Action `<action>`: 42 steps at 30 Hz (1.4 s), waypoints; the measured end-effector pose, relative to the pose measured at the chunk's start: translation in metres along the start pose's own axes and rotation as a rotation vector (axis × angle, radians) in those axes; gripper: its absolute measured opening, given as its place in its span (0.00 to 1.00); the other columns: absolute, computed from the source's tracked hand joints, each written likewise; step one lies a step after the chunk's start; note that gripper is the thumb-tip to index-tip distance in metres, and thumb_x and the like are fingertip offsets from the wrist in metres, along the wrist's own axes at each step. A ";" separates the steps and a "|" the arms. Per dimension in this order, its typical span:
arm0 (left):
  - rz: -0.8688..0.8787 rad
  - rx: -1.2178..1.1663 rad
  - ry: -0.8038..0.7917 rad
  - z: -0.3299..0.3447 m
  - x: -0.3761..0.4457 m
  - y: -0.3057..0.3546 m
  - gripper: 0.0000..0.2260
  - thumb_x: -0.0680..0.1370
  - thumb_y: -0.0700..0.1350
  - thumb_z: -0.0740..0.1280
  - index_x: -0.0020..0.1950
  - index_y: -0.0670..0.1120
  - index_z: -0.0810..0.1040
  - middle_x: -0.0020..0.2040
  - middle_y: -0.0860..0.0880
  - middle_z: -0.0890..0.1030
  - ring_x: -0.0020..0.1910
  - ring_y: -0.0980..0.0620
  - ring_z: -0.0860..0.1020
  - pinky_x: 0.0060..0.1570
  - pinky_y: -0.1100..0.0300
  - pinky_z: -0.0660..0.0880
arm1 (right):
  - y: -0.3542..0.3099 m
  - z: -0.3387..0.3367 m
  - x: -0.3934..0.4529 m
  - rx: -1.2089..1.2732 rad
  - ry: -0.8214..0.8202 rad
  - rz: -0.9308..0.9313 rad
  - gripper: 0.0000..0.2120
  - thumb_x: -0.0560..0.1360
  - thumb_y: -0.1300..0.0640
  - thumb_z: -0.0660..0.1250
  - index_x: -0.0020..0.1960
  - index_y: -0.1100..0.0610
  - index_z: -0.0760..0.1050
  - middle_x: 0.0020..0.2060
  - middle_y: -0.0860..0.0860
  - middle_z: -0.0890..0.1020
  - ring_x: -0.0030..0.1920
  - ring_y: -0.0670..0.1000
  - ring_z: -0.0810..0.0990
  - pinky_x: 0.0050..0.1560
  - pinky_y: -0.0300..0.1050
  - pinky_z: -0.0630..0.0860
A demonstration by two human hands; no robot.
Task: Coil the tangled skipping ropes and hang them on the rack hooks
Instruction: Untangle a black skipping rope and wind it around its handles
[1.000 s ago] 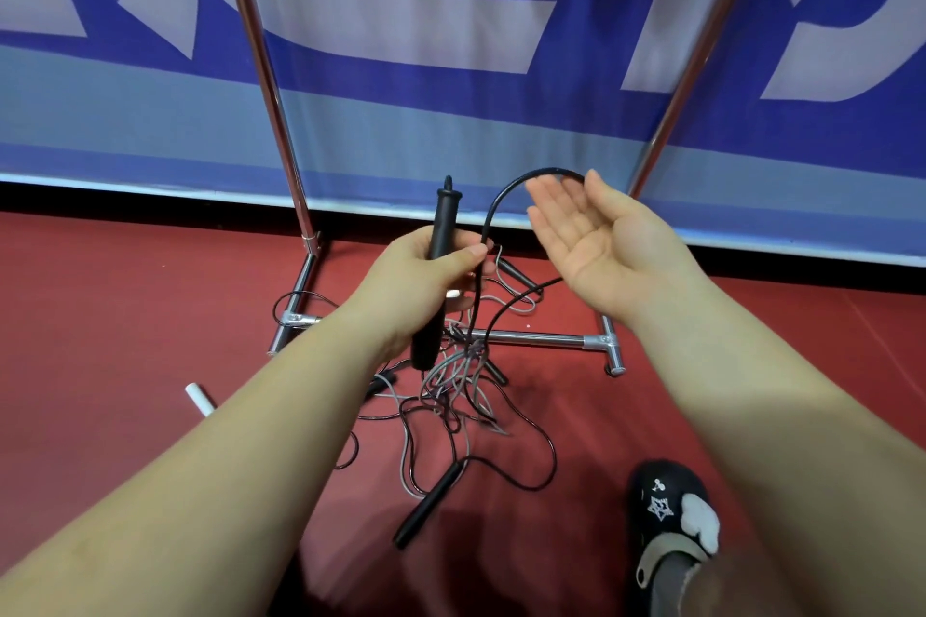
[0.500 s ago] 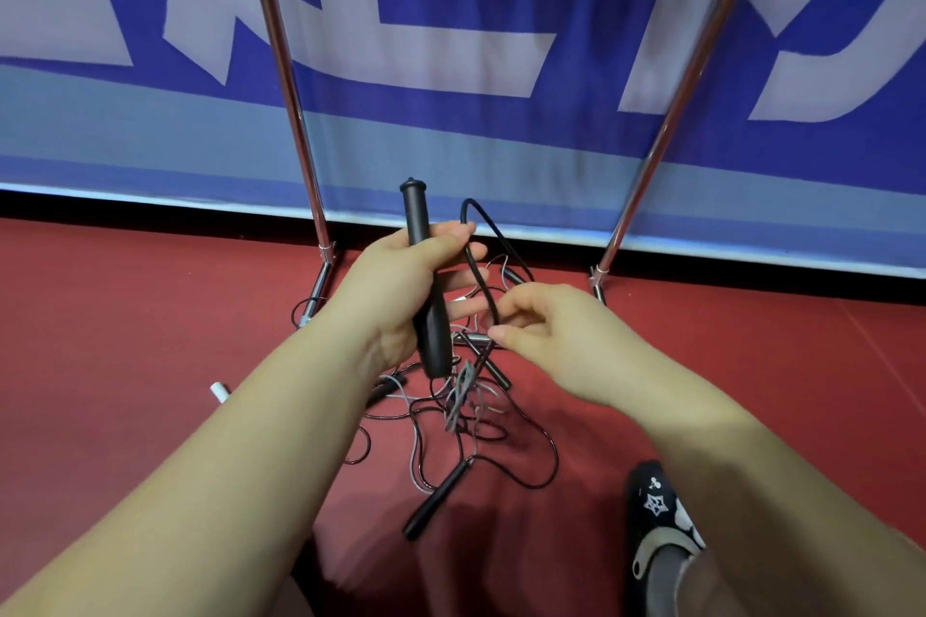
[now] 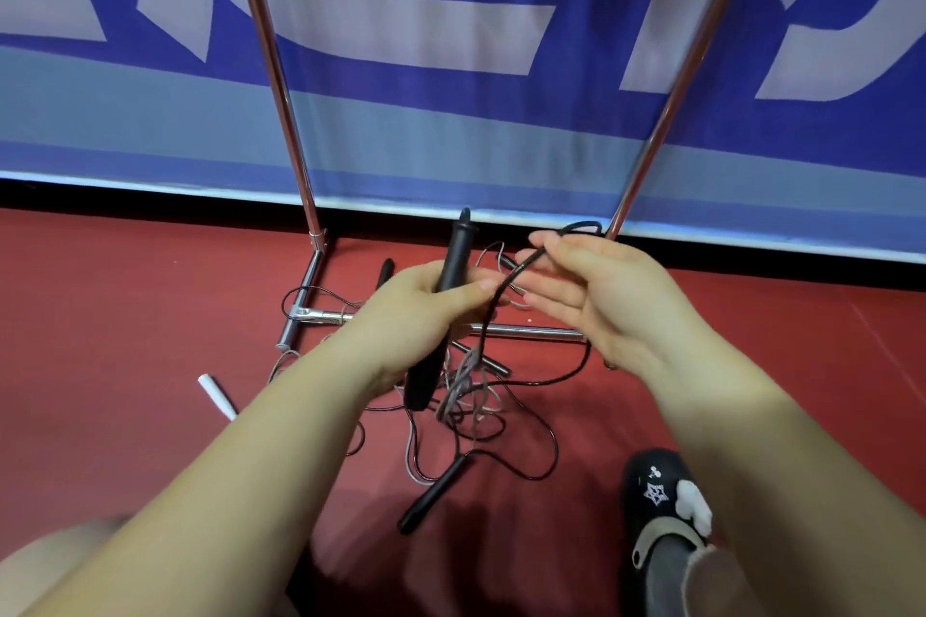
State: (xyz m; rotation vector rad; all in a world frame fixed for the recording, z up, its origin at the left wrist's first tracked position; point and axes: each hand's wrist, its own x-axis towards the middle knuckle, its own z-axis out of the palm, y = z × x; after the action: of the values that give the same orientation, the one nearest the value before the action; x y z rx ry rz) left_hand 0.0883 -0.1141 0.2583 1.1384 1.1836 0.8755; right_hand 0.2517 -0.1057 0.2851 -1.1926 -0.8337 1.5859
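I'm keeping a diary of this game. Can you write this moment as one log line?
step: coiling black rope | left hand: grips black handle upright | right hand: loops cord over fingers | tangle: on floor | hung: none seen

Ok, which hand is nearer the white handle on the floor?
Left. The left hand sits up and right of the white handle; the right hand is farther right.

Head view (sole camera): forward-down, close.
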 end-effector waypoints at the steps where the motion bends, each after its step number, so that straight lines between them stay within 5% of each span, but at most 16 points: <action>1: -0.015 0.012 -0.022 0.001 0.000 -0.002 0.05 0.77 0.44 0.68 0.51 0.47 0.81 0.50 0.46 0.85 0.55 0.48 0.81 0.63 0.53 0.73 | -0.001 0.000 0.001 0.077 0.007 0.019 0.06 0.79 0.60 0.61 0.46 0.58 0.76 0.31 0.48 0.84 0.33 0.47 0.84 0.36 0.39 0.81; 4: 0.023 0.000 -0.027 0.005 -0.001 -0.001 0.02 0.77 0.41 0.68 0.47 0.47 0.79 0.45 0.48 0.86 0.51 0.51 0.82 0.62 0.53 0.73 | -0.003 -0.001 0.004 0.258 0.010 0.073 0.07 0.80 0.60 0.60 0.45 0.58 0.75 0.32 0.49 0.84 0.33 0.47 0.84 0.34 0.38 0.80; 8: 0.065 -0.100 0.034 0.007 0.001 0.003 0.04 0.78 0.38 0.66 0.46 0.46 0.78 0.34 0.52 0.82 0.37 0.57 0.81 0.44 0.56 0.80 | -0.002 0.001 0.007 0.320 -0.041 0.049 0.08 0.80 0.60 0.59 0.47 0.59 0.76 0.35 0.51 0.85 0.37 0.47 0.85 0.38 0.39 0.81; 10: 0.047 -0.155 0.071 0.005 0.003 0.005 0.04 0.78 0.38 0.65 0.47 0.45 0.79 0.33 0.52 0.81 0.35 0.57 0.80 0.38 0.59 0.80 | 0.002 0.001 0.011 0.099 -0.046 -0.007 0.06 0.80 0.59 0.60 0.53 0.59 0.75 0.41 0.52 0.84 0.40 0.47 0.85 0.44 0.41 0.82; 15: 0.019 -0.326 0.134 -0.003 0.007 0.010 0.03 0.78 0.39 0.65 0.50 0.44 0.78 0.32 0.52 0.80 0.33 0.56 0.80 0.35 0.58 0.80 | 0.018 -0.001 0.011 -1.060 -0.180 -0.218 0.08 0.77 0.57 0.66 0.56 0.51 0.79 0.48 0.47 0.83 0.49 0.45 0.81 0.58 0.41 0.75; 18: 0.007 -0.420 0.165 -0.007 0.008 0.015 0.03 0.78 0.39 0.65 0.50 0.43 0.78 0.32 0.51 0.81 0.32 0.56 0.80 0.35 0.57 0.82 | 0.030 0.002 0.008 -1.185 -0.326 -0.202 0.07 0.76 0.57 0.67 0.47 0.44 0.76 0.45 0.44 0.83 0.48 0.45 0.81 0.58 0.46 0.75; 21: 0.013 -0.476 0.179 -0.010 0.007 0.019 0.04 0.78 0.40 0.65 0.48 0.44 0.79 0.33 0.51 0.82 0.32 0.56 0.82 0.32 0.58 0.81 | 0.032 0.002 0.011 -1.182 -0.245 -0.279 0.06 0.75 0.55 0.68 0.41 0.47 0.74 0.38 0.44 0.80 0.40 0.45 0.79 0.51 0.45 0.76; 25: 0.033 -0.494 0.181 -0.013 0.007 0.020 0.06 0.79 0.42 0.64 0.51 0.44 0.79 0.41 0.48 0.85 0.41 0.53 0.84 0.38 0.58 0.81 | 0.027 0.003 0.014 -1.015 -0.175 -0.279 0.10 0.76 0.57 0.68 0.37 0.49 0.73 0.32 0.46 0.80 0.37 0.46 0.81 0.47 0.44 0.77; 30: 0.053 -0.233 0.145 -0.011 0.007 0.007 0.07 0.79 0.41 0.64 0.54 0.47 0.79 0.50 0.47 0.85 0.53 0.50 0.82 0.54 0.60 0.78 | 0.016 0.008 0.014 -0.525 -0.099 -0.172 0.04 0.78 0.61 0.64 0.48 0.62 0.74 0.35 0.54 0.82 0.32 0.44 0.83 0.39 0.37 0.80; 33: 0.088 -0.027 0.089 -0.008 0.004 0.003 0.08 0.78 0.42 0.66 0.56 0.47 0.80 0.52 0.48 0.85 0.54 0.54 0.81 0.58 0.62 0.75 | 0.010 0.012 0.014 -0.342 -0.046 -0.136 0.07 0.79 0.59 0.62 0.47 0.62 0.75 0.34 0.53 0.82 0.34 0.46 0.84 0.37 0.37 0.81; 36: 0.094 0.168 0.077 -0.008 0.003 -0.004 0.08 0.77 0.45 0.69 0.55 0.48 0.81 0.54 0.43 0.83 0.51 0.51 0.81 0.62 0.54 0.71 | 0.005 0.015 0.014 -0.084 -0.018 -0.079 0.07 0.80 0.59 0.62 0.45 0.58 0.75 0.30 0.50 0.82 0.34 0.47 0.84 0.36 0.37 0.81; 42: 0.078 0.159 0.088 -0.008 0.001 -0.004 0.03 0.76 0.43 0.69 0.49 0.50 0.81 0.48 0.53 0.85 0.50 0.58 0.82 0.55 0.66 0.73 | -0.009 0.017 0.016 0.348 0.012 -0.008 0.07 0.80 0.58 0.60 0.45 0.58 0.73 0.27 0.49 0.82 0.32 0.46 0.84 0.34 0.38 0.81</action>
State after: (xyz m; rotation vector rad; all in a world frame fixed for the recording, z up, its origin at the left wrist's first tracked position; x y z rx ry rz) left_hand 0.0806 -0.1122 0.2537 1.2921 1.3068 0.9114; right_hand 0.2371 -0.0876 0.2932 -0.9460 -0.5251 1.6358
